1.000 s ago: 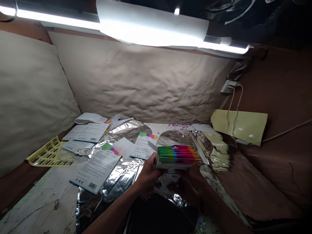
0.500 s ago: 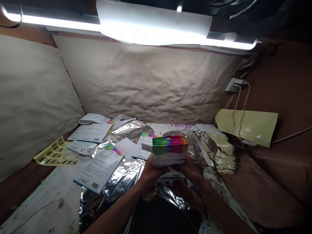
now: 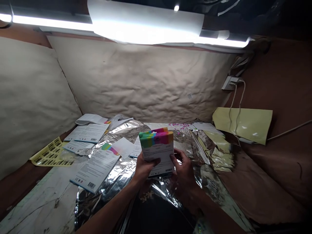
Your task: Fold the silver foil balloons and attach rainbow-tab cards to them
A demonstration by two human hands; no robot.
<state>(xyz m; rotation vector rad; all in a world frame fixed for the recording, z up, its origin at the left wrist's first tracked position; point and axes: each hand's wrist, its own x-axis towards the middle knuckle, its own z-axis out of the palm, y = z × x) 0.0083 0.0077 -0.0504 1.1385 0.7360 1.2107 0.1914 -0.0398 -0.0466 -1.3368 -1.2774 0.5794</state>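
A stack of flat printed packets (image 3: 158,154) with rainbow-striped tops and white text panels stands upright in front of me. My left hand (image 3: 145,167) is closed on its left side, the thumb lying across the front. On the right edge, my right hand (image 3: 181,164) grips the stack with thumb and fingers. The foremost packet shows small print and a barcode; those behind are mostly hidden. A similar packet (image 3: 96,167) lies flat to the left, with a blank white paper (image 3: 124,147) overlapping its striped end.
Shiny silver film (image 3: 117,170) covers much of the table. More packets (image 3: 86,132) lie at the back left, beside a yellow barcode label sheet (image 3: 50,154). Yellow backing strips (image 3: 220,151) pile up at right. Cables run from a wall socket (image 3: 231,83) past a yellow sheet (image 3: 243,125).
The stack has tilted up, so the front packet's text panel and barcode now show. Both hands have shifted to hold its sides, and the view has turned slightly.
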